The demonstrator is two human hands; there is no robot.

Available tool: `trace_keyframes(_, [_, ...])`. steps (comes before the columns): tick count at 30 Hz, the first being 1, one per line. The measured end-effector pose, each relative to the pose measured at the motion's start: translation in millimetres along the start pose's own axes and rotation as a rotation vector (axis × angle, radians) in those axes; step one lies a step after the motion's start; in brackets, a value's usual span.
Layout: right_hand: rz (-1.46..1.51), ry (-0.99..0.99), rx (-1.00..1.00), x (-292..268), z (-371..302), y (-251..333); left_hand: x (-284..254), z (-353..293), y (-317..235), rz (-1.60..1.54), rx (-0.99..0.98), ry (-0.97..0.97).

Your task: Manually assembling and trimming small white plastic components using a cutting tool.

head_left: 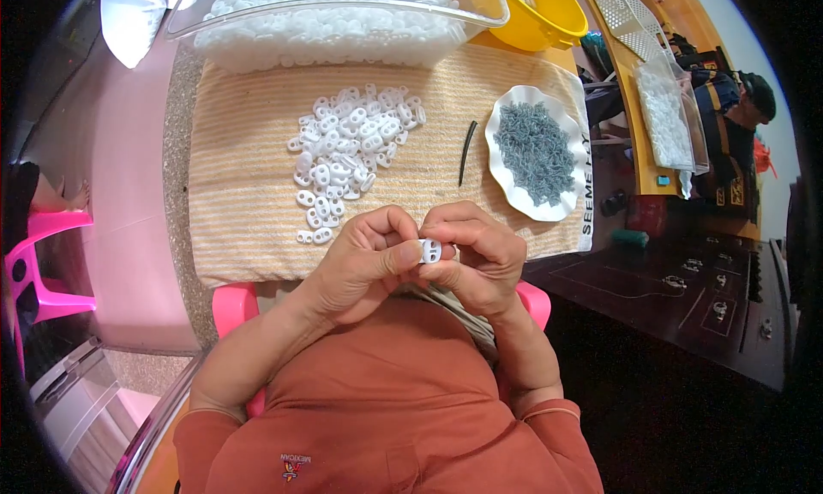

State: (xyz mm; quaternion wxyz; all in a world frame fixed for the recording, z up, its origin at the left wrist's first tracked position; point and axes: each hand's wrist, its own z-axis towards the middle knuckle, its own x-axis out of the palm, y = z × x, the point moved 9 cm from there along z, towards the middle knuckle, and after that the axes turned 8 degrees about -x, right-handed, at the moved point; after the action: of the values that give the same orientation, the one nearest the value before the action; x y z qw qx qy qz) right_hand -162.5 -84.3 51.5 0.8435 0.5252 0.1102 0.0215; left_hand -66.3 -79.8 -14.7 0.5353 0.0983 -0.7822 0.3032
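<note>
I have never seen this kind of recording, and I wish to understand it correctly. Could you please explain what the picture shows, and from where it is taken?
There is no machine here: a person works with two bare hands. The single picture comes from a wide fisheye camera on the person's head, looking down, so straight edges bend near the rim.

A beige-and-white striped cloth covers the work surface. On it lie a heap of small white plastic pieces with holes, a thin black strip, and a white wavy-edged plate of small grey spring-like parts.

Between them, the left hand and right hand pinch one small white two-holed piece.
</note>
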Motion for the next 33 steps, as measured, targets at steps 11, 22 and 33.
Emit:
trace_keyframes(11, [-0.017, -0.017, -0.009, 4.5, 0.7, 5.2, 6.4, 1.2, -0.1, -0.113, 0.037, 0.107])
trace_keyframes(22, [-0.011, -0.047, 0.01, 4.0, 0.0, 10.1, 6.6, 0.2, -0.1, -0.073, -0.003, 0.07])
trace_keyframes(33, [-0.036, -0.021, -0.058, 7.5, -1.8, 14.8, 11.2, -3.3, -1.0, -0.084, 0.028, 0.104])
